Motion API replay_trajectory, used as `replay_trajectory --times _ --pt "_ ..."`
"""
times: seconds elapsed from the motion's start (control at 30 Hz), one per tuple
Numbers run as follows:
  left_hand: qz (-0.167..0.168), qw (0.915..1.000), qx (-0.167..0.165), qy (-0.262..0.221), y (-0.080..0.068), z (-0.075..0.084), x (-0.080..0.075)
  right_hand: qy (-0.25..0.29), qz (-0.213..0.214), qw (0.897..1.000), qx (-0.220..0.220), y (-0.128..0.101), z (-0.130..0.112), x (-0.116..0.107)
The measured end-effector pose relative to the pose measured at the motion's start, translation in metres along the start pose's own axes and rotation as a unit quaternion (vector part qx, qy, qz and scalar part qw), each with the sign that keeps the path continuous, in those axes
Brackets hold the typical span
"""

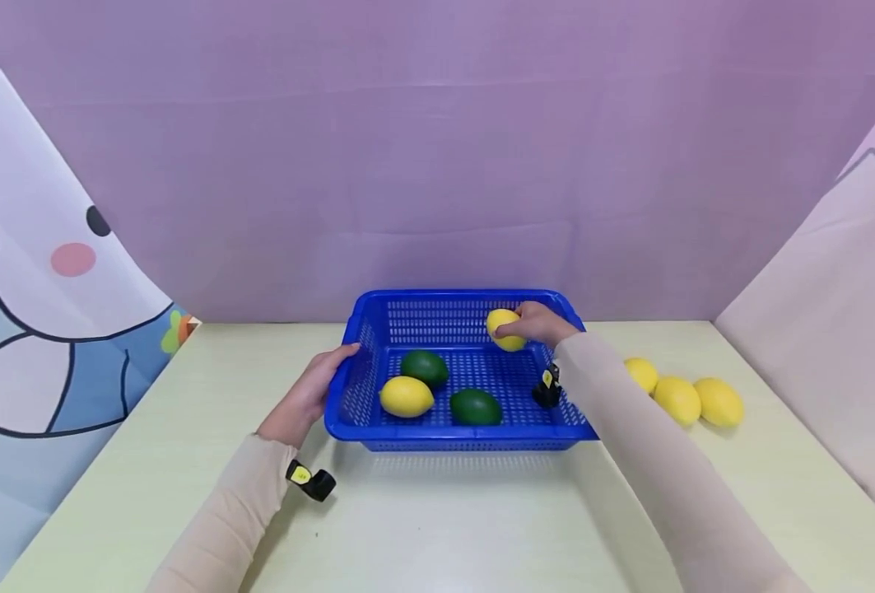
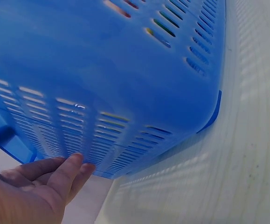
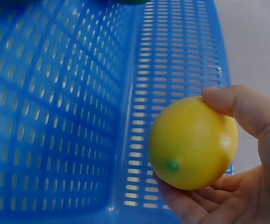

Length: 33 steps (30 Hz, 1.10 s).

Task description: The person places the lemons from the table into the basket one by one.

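Note:
A lemon (image 3: 193, 144) is pinched between the thumb and fingers of my right hand (image 1: 541, 323), inside the far right part of a blue basket (image 1: 467, 434). Its green-dotted end shows in the right wrist view. My left hand (image 1: 321, 380) holds the basket's left rim, thumb over the top, with fingers (image 2: 65, 175) against the slotted outer wall. On the basket floor lie another lemon (image 1: 406, 397) and two dark green fruits, one farther back (image 1: 425, 368) and one nearer the front (image 1: 476, 407).
Several lemons (image 1: 677, 401) lie on the pale table (image 1: 437, 527) to the right of the basket, partly behind my right forearm. A purple cloth (image 1: 437, 165) hangs behind the table. Printed cloth (image 1: 44, 247) covers the left side.

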<state>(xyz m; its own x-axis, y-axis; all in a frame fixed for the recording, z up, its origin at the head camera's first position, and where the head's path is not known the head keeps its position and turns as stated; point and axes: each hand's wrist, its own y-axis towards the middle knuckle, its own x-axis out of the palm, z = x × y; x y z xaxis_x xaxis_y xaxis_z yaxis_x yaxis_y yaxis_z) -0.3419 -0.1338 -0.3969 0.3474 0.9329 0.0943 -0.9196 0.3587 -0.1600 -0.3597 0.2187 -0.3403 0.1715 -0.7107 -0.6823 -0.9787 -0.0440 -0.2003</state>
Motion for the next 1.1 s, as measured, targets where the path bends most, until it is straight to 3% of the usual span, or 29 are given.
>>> replay_trajectory --times 0.3,0.53,1.1 --pt "0.006 0.9999 0.002 0.013 0.000 0.004 0.000 -0.049 -0.027 0.998 0.019 0.006 0.007 0.005" --pt "-0.001 0.9999 0.002 0.014 -0.001 0.003 0.000 -0.053 -0.038 0.997 0.050 0.006 0.010 0.013" --pt "0.008 0.9995 -0.008 0.028 -0.003 0.000 -0.003 -0.091 -0.048 0.993 0.050 0.005 0.009 0.019"
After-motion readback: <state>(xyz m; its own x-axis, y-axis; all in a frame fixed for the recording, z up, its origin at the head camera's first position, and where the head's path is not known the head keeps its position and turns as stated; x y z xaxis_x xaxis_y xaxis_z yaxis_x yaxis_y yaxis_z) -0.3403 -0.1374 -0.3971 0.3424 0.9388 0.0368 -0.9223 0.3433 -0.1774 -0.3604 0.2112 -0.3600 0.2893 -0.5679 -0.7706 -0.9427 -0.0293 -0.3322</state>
